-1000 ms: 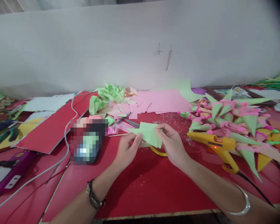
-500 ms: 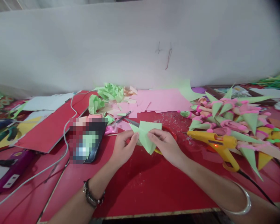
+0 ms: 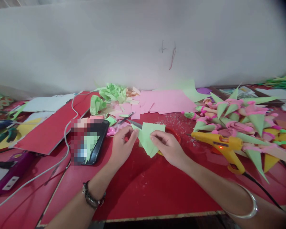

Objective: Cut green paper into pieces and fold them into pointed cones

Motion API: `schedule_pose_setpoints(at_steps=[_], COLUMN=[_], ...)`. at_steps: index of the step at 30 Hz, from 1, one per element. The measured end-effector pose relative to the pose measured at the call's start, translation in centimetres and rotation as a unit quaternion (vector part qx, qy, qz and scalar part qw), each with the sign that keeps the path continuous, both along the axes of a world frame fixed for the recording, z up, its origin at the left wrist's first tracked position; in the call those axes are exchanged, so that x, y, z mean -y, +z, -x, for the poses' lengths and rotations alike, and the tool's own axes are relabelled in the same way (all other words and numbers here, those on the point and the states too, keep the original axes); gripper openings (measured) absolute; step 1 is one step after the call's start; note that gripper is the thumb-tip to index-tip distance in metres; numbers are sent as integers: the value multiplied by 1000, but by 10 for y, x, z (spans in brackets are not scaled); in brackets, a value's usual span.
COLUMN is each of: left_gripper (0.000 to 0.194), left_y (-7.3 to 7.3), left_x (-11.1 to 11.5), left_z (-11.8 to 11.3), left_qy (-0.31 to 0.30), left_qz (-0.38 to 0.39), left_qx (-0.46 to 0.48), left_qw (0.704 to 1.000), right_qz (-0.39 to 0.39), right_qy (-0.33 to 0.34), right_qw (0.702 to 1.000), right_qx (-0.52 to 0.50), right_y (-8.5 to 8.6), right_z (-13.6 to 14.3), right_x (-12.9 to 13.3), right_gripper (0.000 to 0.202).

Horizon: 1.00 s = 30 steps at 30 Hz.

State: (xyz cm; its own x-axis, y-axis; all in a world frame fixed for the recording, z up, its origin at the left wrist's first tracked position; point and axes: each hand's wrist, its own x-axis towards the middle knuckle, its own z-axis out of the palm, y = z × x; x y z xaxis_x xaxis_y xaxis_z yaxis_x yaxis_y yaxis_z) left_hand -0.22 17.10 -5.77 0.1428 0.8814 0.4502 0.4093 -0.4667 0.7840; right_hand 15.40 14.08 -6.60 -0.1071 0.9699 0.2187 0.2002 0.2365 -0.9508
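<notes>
Pinched between the thumb and fingers of my right hand (image 3: 168,146) is a folded light green paper (image 3: 149,138), its point hanging down over the red table. Just left of the paper, my left hand (image 3: 124,144) has its thumb and index fingertips close together near the paper's left edge; whether they hold anything is too small to tell. Behind the paper lie scissors (image 3: 135,123), partly hidden. A red round container (image 3: 176,135) shows behind my right hand, mostly covered.
A yellow glue gun (image 3: 219,144) with an orange light lies at right, before a pile of pink and green paper cones (image 3: 233,119). A phone (image 3: 97,143) is at left, near a white cable (image 3: 66,140). Pink sheets (image 3: 166,100) lie at the back.
My left hand has moved slightly left, away from the green paper, which now shows more of its left side. My right hand still pinches it.
</notes>
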Motion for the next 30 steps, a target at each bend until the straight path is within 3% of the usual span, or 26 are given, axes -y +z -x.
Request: schedule_pose_setpoints(at_steps=[4,11,15,18,25,30], left_gripper=[21,26,33,36,12,11], left_y=[1,-1,-1,0,-2,-3], left_x=[0,4,3,3,2,0], left_z=[0,-2,-1,-1,-3,-2], left_qy=[5,-99,-119,-110,-28,-13], left_qz=[37,79,77,63,31,18], left_qx=[21,48,38,28,48,52], left_qw=[999,991,989,992,998,998], right_qz=[-14,-36,-43,-42,-31,-23], right_qy=[-11,-5,6,20,15,18], right_qw=[1000,998,998,998,998,998], right_qx=[22,41,47,41,45,47], right_y=[1,2,3,3,4,5], right_z=[0,0,0,0,1,1], right_x=[2,2,2,2,2,3], right_gripper=[15,12,16,16,18,19])
